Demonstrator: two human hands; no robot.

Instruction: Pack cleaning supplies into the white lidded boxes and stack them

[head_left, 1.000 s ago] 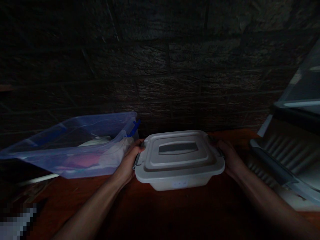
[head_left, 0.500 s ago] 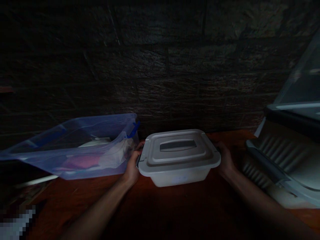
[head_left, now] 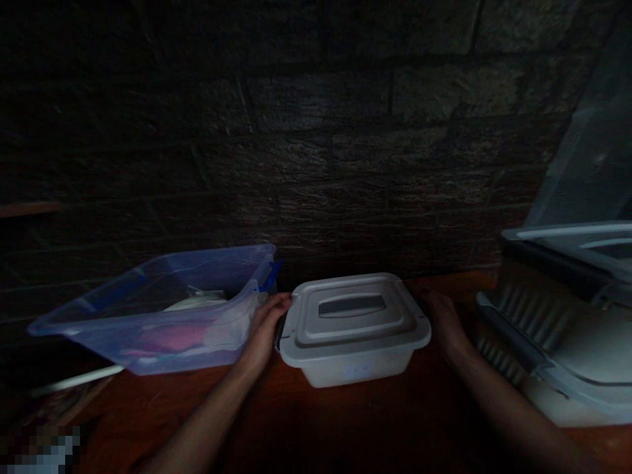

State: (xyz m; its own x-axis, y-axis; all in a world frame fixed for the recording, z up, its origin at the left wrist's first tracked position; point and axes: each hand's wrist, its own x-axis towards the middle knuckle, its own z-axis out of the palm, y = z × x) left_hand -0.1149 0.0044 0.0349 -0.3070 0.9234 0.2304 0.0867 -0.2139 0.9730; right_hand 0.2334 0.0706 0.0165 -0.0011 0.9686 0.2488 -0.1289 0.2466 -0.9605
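Observation:
A lidded plastic box [head_left: 355, 329], pale with a grey lid, stands on the wooden surface between my hands. A dark strip marks the raised middle of its lid, and a small faint label shows on its front. My left hand [head_left: 264, 326] lies along the box's left end, fingers stretched toward the lid's corner beside a dark side latch [head_left: 280, 331]. Just off the right end is my right hand [head_left: 444, 322], its fingers loosely extended and partly lost in shadow. Neither hand appears wrapped round the box.
An open bluish clear tub [head_left: 187, 329] holding pink and white items stands at the left. Stacked bins [head_left: 557, 329] with grey-white rims and ribbed contents are at the right. A dark brick wall [head_left: 306, 151] rises behind the wooden surface [head_left: 247, 421].
The view has tilted slightly upward, so things sit lower in it. My hands have loosened from the box's ends, and a small gap shows at my right hand.

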